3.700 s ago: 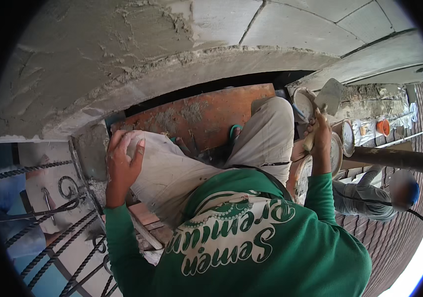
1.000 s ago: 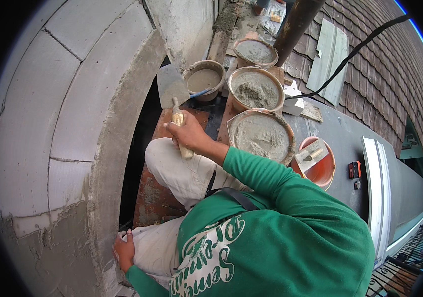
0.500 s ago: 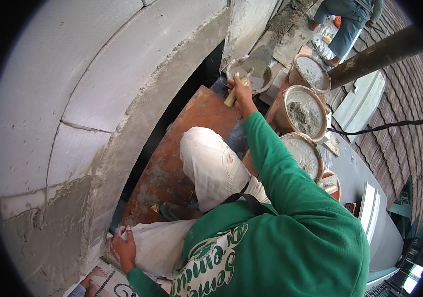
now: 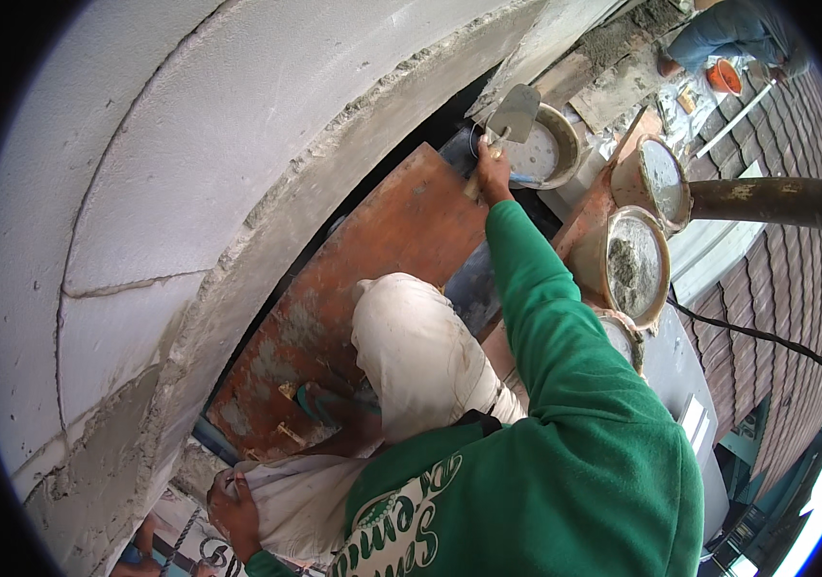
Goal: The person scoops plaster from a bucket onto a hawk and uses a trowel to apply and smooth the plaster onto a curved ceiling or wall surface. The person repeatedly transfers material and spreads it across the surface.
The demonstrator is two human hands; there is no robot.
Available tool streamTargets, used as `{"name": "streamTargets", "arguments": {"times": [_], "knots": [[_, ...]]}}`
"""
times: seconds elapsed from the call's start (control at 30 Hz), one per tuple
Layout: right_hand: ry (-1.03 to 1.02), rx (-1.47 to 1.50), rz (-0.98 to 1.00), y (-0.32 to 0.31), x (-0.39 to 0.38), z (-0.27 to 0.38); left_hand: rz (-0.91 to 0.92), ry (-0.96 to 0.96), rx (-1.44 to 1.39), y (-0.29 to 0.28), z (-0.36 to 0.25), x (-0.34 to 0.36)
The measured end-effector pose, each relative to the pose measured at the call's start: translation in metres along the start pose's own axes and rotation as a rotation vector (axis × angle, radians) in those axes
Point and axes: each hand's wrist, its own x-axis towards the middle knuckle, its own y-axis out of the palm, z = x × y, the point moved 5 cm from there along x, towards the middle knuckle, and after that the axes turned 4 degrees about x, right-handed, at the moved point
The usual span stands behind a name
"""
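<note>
My right hand [image 4: 493,173] is closed around the wooden handle of a trowel [image 4: 515,113] and stretches far ahead. The trowel's grey, mortar-smeared blade overlaps the left rim of a round bucket [image 4: 569,127] holding greyish liquid; I cannot tell whether it touches. A blue strip, perhaps a handle, shows at the bucket's near side beside my wrist. My left hand [image 4: 234,512] lies over my bent knee in pale trousers [image 4: 305,490], with the thumb apart and some fingers hidden.
Buckets [image 4: 634,264] of grey mortar stand at right, near a dark pipe [image 4: 776,205] and tiled roof [image 4: 767,298]. A block wall [image 4: 151,202] rises at left, with a dark gap beside the reddish board [image 4: 372,245]. Another person [image 4: 723,37] is at the far right.
The trowel has shifted from over the far bucket toward its left rim, uncovering more of the liquid. My view has turned, and the other person is bent lower. My left hand stays on the knee.
</note>
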Motion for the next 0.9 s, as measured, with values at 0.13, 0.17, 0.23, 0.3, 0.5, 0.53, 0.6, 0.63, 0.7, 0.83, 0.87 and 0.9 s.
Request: {"name": "streamTargets", "arguments": {"times": [0.13, 0.17, 0.23, 0.3, 0.5, 0.53, 0.6, 0.63, 0.7, 0.83, 0.87, 0.9], "knots": [[0.044, -0.305, 0.007, -0.002, 0.010, -0.005, 0.015, 0.010, -0.006, 0.003, 0.005, 0.003], [0.015, -0.336, -0.001, -0.007, 0.011, 0.000, 0.020, 0.004, 0.010, 0.004, 0.006, 0.005], [0.004, -0.336, -0.042, -0.022, 0.016, 0.015, 0.007, 0.019, 0.010, 0.005, 0.006, 0.008], [-0.176, -0.232, -0.163, -0.046, 0.025, 0.042, -0.021, 0.007, 0.023, 0.007, 0.007, 0.009], [-0.149, 0.052, -0.097, -0.108, 0.063, 0.064, -0.017, 0.023, -0.001, 0.011, 0.003, 0.020], [-0.152, -0.067, -0.185, -0.112, 0.066, 0.069, -0.044, 0.052, -0.031, 0.010, 0.001, 0.021], [-0.136, -0.148, -0.174, -0.124, 0.059, 0.075, -0.081, 0.086, -0.083, 0.009, -0.001, 0.020], [-0.135, -0.015, -0.175, -0.127, 0.053, 0.084, -0.089, 0.099, -0.060, 0.006, -0.001, 0.020], [-0.012, 0.250, -0.209, -0.134, 0.034, 0.101, -0.120, 0.122, -0.157, 0.003, -0.002, 0.017], [0.003, 0.366, -0.121, -0.134, -0.022, 0.158, -0.096, 0.126, -0.146, 0.001, -0.004, 0.021], [-0.001, 0.393, -0.091, -0.135, -0.040, 0.166, -0.080, 0.122, -0.170, 0.003, -0.005, 0.023], [-0.028, 0.425, -0.048, -0.133, -0.058, 0.174, -0.074, 0.127, -0.161, 0.004, -0.007, 0.026]]}}
